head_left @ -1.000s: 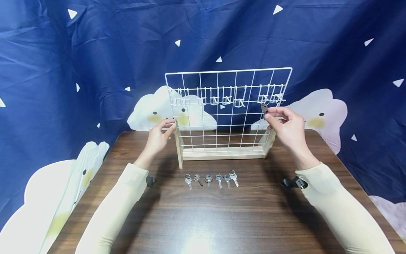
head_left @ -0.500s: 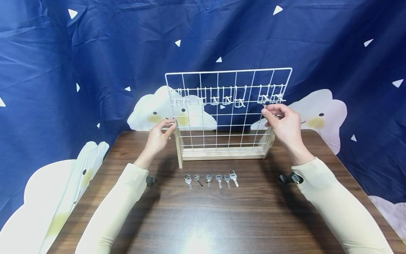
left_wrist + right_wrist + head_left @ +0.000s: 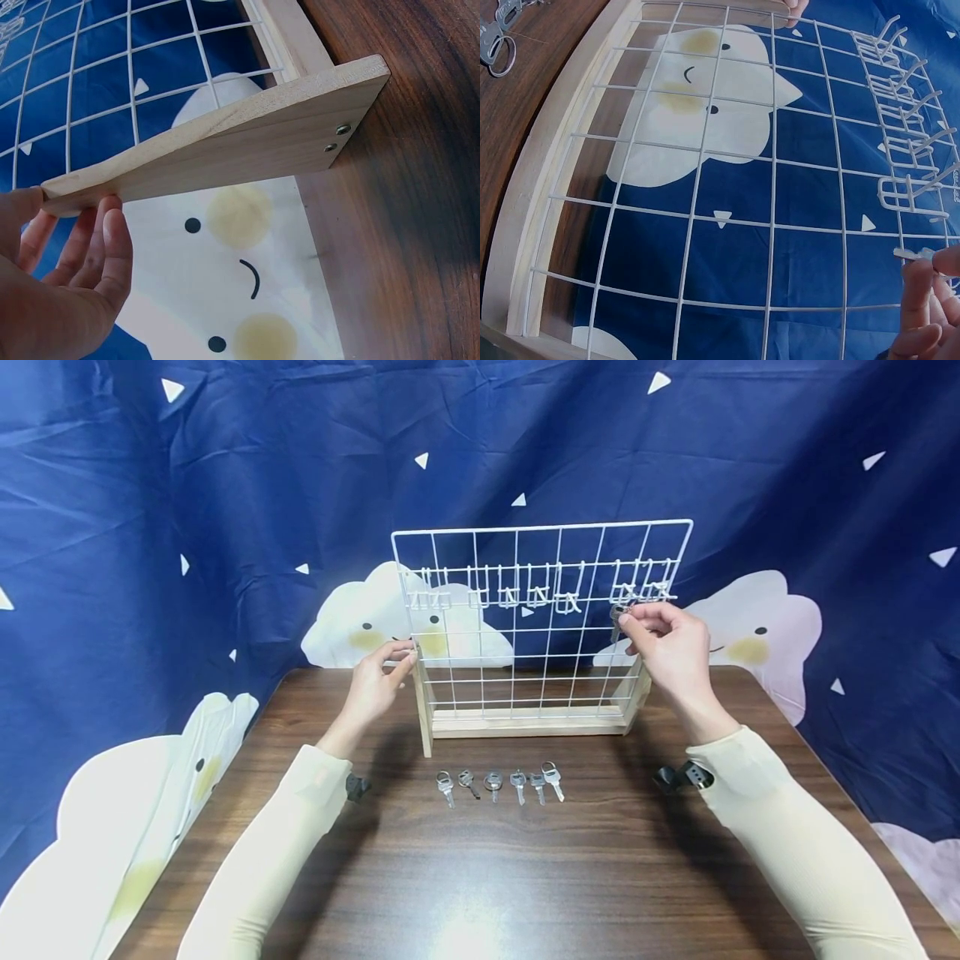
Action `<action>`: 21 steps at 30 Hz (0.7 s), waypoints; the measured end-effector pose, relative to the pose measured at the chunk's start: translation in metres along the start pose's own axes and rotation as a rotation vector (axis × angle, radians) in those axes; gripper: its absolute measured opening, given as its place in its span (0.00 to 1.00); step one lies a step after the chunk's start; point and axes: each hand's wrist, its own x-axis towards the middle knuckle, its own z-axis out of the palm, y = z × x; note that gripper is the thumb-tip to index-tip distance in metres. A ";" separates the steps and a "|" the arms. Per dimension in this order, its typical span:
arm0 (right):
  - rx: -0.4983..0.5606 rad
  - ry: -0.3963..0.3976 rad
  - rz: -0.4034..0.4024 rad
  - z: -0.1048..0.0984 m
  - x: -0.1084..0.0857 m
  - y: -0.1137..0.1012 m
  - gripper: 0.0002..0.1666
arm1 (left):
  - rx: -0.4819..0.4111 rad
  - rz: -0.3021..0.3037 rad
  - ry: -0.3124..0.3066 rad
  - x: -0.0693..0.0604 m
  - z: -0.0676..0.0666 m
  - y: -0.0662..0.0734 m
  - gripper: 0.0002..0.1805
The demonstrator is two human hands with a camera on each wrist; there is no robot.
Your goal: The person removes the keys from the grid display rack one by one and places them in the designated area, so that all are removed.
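Note:
A white wire grid stands in a pale wooden base. My left hand pinches the upper tip of the base's left side board, thumb above and fingers underneath. At the grid's right part, my right hand holds a metal key between thumb and fingers, just below the white hooks there. In the right wrist view, only a small end of the key shows past the fingertips. Whether its ring touches a hook is hidden behind the fingers.
Several metal keys with rings lie in a row on the brown wooden table, in front of the base. More white hooks hang along the grid. Behind the table hangs a dark blue curtain with white clouds and triangles.
My right hand has shifted slightly left and up toward the hook with the key, which has turned between the fingers. The left hand stays on the side board.

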 end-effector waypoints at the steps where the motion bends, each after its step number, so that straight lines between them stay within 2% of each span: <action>1: -0.001 0.002 -0.001 0.000 0.000 0.000 0.12 | -0.003 0.000 0.000 0.000 0.000 0.000 0.19; 11: 0.024 -0.012 0.016 -0.003 -0.002 -0.001 0.11 | 0.007 -0.010 -0.003 -0.001 0.001 0.000 0.19; 21: 0.071 0.003 -0.001 -0.008 -0.007 0.000 0.10 | 0.006 -0.002 0.003 0.000 0.001 0.000 0.19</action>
